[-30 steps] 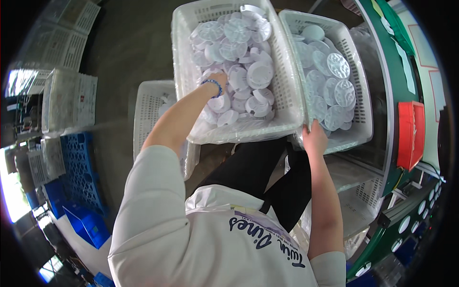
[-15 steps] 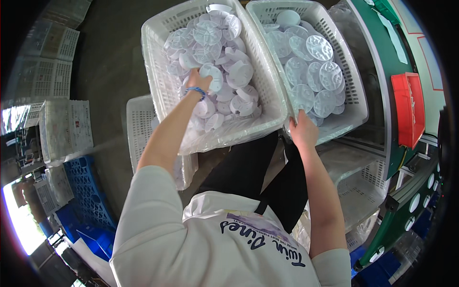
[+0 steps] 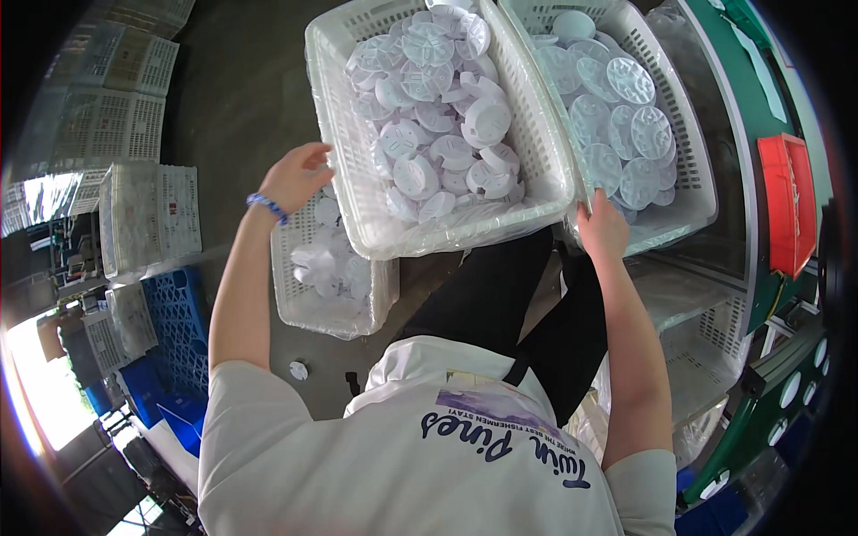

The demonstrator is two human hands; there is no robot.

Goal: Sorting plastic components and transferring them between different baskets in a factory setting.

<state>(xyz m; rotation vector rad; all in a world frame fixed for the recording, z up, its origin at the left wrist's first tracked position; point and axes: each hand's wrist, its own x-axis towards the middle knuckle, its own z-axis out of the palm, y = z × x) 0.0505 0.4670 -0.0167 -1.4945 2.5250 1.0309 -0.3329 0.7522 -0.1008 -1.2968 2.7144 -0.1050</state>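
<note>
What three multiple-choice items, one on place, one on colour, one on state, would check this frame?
1. Where is the left hand?
A. outside the left wall of the nearer white basket
B. deep among its discs
C. on the red bin

2. What colour is the bin on the green frame at right?
A. blue
B. red
C. yellow

3. How is the right hand?
A. hanging free
B. closed in a fist
C. pressed to the lined edge where the two baskets meet

Answers: A, its fingers curl beside the wall; B, it is plainly red; C, its fingers lie on that edge, though its grip is unclear.
</note>
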